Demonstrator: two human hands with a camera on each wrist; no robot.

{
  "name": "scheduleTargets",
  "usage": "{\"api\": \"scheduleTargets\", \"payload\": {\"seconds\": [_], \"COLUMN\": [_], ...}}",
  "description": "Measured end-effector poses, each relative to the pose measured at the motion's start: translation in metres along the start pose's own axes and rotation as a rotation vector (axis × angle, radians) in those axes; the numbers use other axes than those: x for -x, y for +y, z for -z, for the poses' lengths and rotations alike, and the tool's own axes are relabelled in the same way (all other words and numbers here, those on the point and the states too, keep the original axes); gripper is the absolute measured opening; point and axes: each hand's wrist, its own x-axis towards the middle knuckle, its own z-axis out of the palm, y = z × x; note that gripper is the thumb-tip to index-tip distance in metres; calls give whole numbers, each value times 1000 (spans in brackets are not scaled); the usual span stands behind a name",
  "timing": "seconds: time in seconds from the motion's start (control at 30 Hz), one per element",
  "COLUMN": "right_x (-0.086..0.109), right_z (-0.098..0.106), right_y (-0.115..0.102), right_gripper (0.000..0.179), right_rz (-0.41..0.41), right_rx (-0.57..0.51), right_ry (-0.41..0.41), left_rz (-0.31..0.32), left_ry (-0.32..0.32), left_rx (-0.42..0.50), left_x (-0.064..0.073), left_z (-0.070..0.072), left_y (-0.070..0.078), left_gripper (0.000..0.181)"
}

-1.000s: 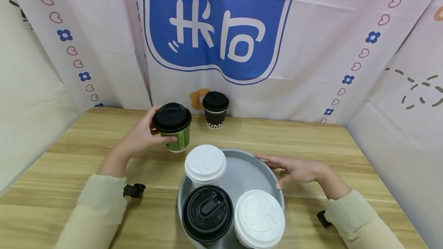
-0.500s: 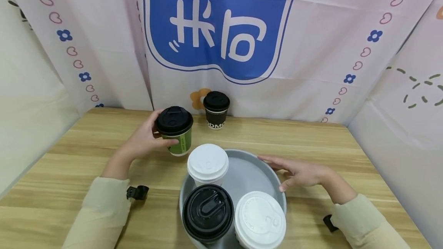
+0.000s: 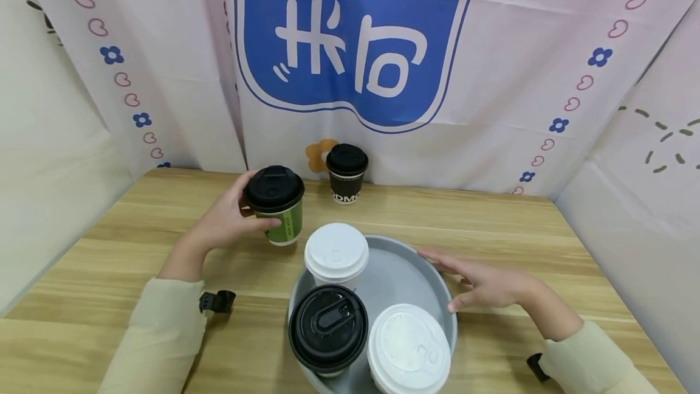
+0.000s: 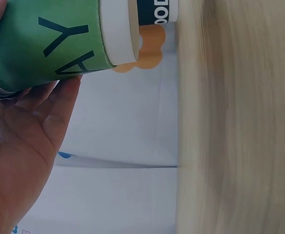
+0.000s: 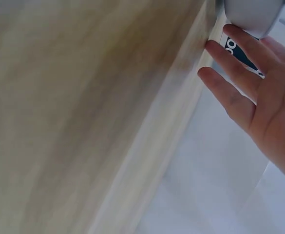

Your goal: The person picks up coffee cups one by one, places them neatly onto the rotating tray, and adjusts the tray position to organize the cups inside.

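In the head view my left hand (image 3: 226,214) grips a green paper cup (image 3: 286,224) with a black lid, thumb across its near side. The left wrist view shows the green cup's (image 4: 59,39) base raised above the table, dark letters on its side. My right hand (image 3: 487,281) touches the right rim of a round grey tray (image 3: 401,272) with extended, spread fingers. On the tray stand a white-lidded cup (image 3: 336,251) at the back, a black-lidded cup (image 3: 328,328) at the front left and another white-lidded cup (image 3: 409,348) at the front right.
A smaller black cup (image 3: 347,175) with white lettering stands at the back of the wooden table (image 3: 487,217), close to the hanging printed cloth (image 3: 503,78). Cloth walls also rise on the left and right sides.
The tray and its cups have turned slightly clockwise, and my right hand has moved a little right and nearer with the rim. My left hand keeps hold of the green cup almost in place.
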Motion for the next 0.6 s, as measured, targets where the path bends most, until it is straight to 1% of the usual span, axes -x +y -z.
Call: {"api": "scheduleTargets", "payload": {"seconds": [0.2, 0.33, 0.47, 0.6], "right_x": [6, 10, 12, 15], "right_z": [-5, -7, -11, -15], "right_y": [-1, -3, -2, -3], "right_gripper": [95, 93, 92, 93], "right_rz": [20, 27, 30, 10], "right_rx": [29, 25, 17, 7], "right_ry": [30, 41, 57, 81], "left_rz": [10, 15, 17, 14], "left_ry": [20, 33, 32, 19], "left_rx": [-21, -11, 5, 13], "left_x": [4, 5, 6, 5], "left_z": [4, 6, 7, 7], "left_y": [1, 4, 6, 6], "left_gripper": [87, 87, 87, 86]}}
